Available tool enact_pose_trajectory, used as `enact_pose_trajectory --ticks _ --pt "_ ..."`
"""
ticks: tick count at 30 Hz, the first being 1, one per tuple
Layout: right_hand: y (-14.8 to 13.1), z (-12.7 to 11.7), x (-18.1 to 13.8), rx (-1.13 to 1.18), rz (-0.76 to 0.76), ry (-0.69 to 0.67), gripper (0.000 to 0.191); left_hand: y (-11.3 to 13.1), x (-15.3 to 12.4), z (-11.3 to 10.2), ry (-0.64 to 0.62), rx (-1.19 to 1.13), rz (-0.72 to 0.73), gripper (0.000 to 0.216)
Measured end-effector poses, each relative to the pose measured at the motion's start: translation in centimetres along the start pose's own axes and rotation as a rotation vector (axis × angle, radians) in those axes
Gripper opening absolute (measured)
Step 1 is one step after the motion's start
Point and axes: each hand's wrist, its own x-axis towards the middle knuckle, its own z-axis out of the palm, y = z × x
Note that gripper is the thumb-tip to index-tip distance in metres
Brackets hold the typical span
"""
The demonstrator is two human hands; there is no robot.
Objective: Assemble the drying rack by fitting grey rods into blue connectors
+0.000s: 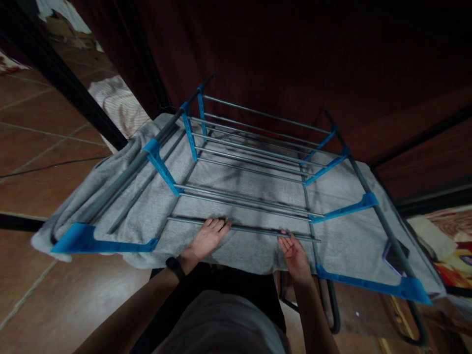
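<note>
A metal rack frame with grey bars and blue plastic brackets (162,169) lies on a grey cloth (346,246). A loose grey rod (250,229) lies across the near side of the frame. My left hand (207,238) rests over the rod's left part with fingers curled on it; a black band is on that wrist. My right hand (295,255) touches the rod further right, fingers half closed around it.
A long blue bracket (103,241) lies at the near left, another (372,285) at the near right. Brown tiled floor (44,147) lies to the left, a dark curtain (295,59) behind, and a patterned mat (453,250) at the right.
</note>
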Motion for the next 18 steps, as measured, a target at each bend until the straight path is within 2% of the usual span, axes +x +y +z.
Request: enact_pose_trajectory --ticks 8,13,18 --pt "0.09 -0.41 0.33 0.007 -0.004 0.028 0.011 -0.27 -0.2 0.44 -0.04 -0.053 -0.008 0.024" --pt "0.21 -0.56 0.71 0.037 -0.001 0.055 0.013 -0.45 -0.32 0.56 -0.082 -0.036 -0.016 0.025" --pt "0.18 -0.65 0.73 0.028 -0.005 0.064 0.013 -0.42 -0.23 0.65 -0.068 -0.064 -0.004 0.028"
